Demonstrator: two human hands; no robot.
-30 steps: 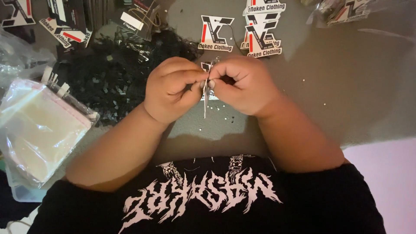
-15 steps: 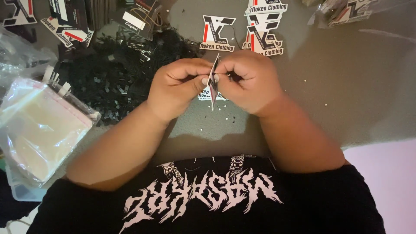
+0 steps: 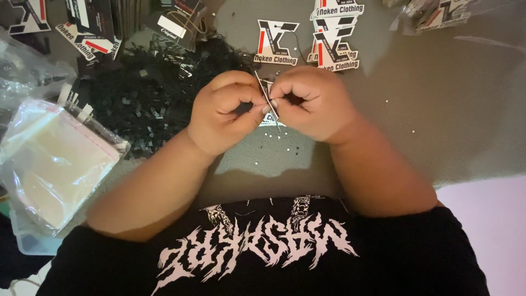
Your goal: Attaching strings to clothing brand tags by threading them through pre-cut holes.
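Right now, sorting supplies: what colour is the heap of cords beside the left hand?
Black, seen in the head view: the cord heap.

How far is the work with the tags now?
Done, it seems: two strung tags lie above the hands. In hand: left hand and right hand pinch one tag between them. Left: a black string pile and more tags.

left hand (image 3: 224,112) and right hand (image 3: 312,104) — fingertips pinched together
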